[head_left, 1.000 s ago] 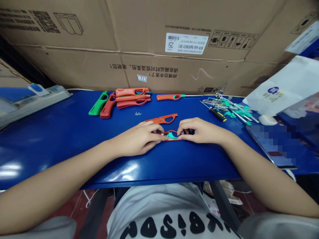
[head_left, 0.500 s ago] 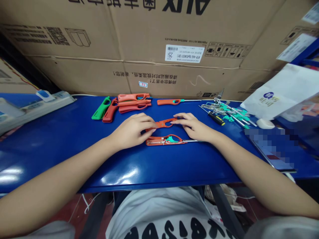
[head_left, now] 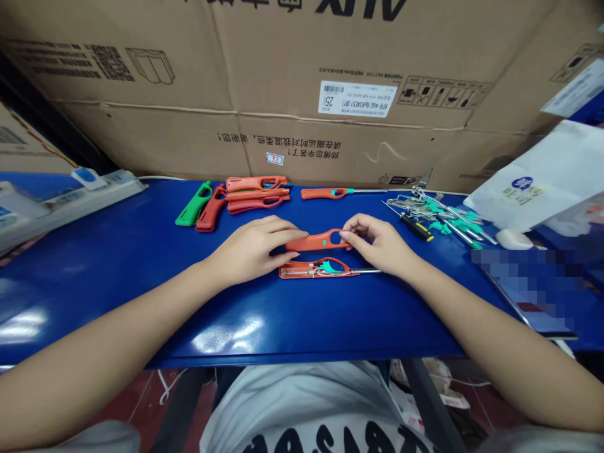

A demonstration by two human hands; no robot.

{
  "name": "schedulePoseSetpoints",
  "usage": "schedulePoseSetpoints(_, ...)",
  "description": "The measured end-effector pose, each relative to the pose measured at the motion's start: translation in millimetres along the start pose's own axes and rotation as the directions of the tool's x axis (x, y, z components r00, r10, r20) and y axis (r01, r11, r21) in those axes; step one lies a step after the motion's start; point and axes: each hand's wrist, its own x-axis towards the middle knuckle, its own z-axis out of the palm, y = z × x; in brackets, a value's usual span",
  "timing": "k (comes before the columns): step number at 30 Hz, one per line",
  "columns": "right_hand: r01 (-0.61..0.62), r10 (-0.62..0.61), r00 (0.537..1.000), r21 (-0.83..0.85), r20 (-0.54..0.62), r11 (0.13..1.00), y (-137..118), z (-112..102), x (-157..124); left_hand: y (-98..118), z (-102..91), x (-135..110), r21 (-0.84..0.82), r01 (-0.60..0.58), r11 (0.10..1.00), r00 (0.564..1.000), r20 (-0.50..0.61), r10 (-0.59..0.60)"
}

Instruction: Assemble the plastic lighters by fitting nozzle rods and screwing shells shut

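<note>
Left hand (head_left: 250, 250), right hand (head_left: 380, 242) pinching ends of orange cover (head_left: 315, 241) — lifted, open lighter half (head_left: 317, 269) just at 6 o'clock on blue table (head_left: 141, 264).

A small assembly workstation in a warehouse or light-manufacturing workshop. A glossy blue workbench (head_left: 117, 264) fills the view, backed at 12 o'clock by a wall of large stacked cardboard shipping cartons (head_left: 302, 94) printed with handling symbols, Chinese text and a white barcode label (head_left: 357, 99). At 11 o'clock lies a batch of orange and green plastic lighter-handle shells (head_left: 236, 196). At 2 o'clock sits a heap of metal rods and teal plastic parts (head_left: 438, 214) beside a small screwdriver (head_left: 415, 227). A power strip (head_left: 70, 195) rests at 9 o'clock, and a white bag (head_left: 542, 179) at 3 o'clock.
</note>
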Motion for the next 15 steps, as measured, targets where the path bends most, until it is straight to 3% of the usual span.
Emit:
schedulePoseSetpoints(3, -0.102, 0.095, 0.995, 0.245, 0.037, 0.964, -4, 2, -1, 2, -2.6, -1, -0.002, -0.005, 1.0, 1.0, -0.031, 0.005)
schedulePoseSetpoints(5, -0.104, 0.078, 0.992, 0.284, 0.102, 0.953, -5, 1, -3, 3, -6.4, -1, -0.026, -0.03, 0.999, 0.999, 0.013, 0.03)
schedulePoseSetpoints(8, 0.018, -0.042, 0.98, 0.126, 0.196, 0.992, -6, -1, -7, 4, -12.9, 0, -0.054, -0.08, 0.995, 0.986, 0.141, 0.087)
schedulePoseSetpoints(11, 0.206, -0.172, 0.939, -0.087, 0.296, 0.975, -8, 0, -11, 4, -16.3, 0, -0.054, -0.094, 0.994, 0.976, 0.194, 0.103)
schedulePoseSetpoints(15, 0.305, -0.243, 0.897, -0.117, 0.369, 0.945, -10, 3, -12, 4, -17.0, 0, -0.084, -0.073, 0.994, 0.973, 0.212, 0.089)
